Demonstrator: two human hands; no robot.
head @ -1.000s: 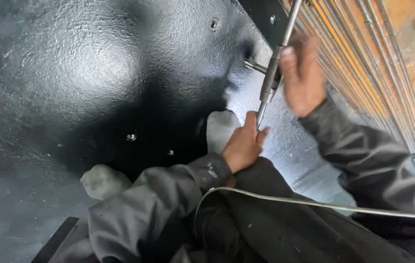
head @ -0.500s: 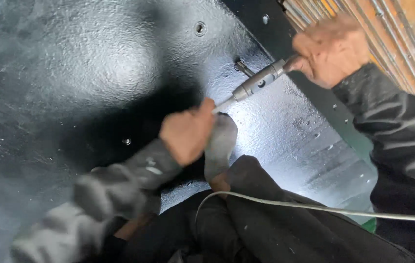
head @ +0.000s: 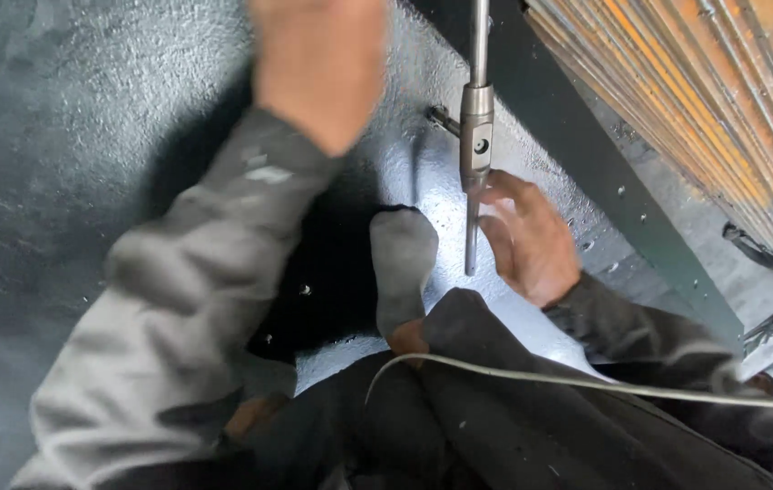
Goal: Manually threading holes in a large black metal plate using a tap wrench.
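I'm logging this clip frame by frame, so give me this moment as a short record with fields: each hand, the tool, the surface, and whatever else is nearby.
left hand: left hand raised at the top of the view, blurred; what it holds cannot be told
right hand: right hand at the lower end of the metal tool, fingers partly curled, grip unclear
tool: T-handle metal tool, upright bar, a short stub sticking out left
surface: dark painted metal plate with small holes
foot: grey sock on the plate
other: white cable across dark trousers
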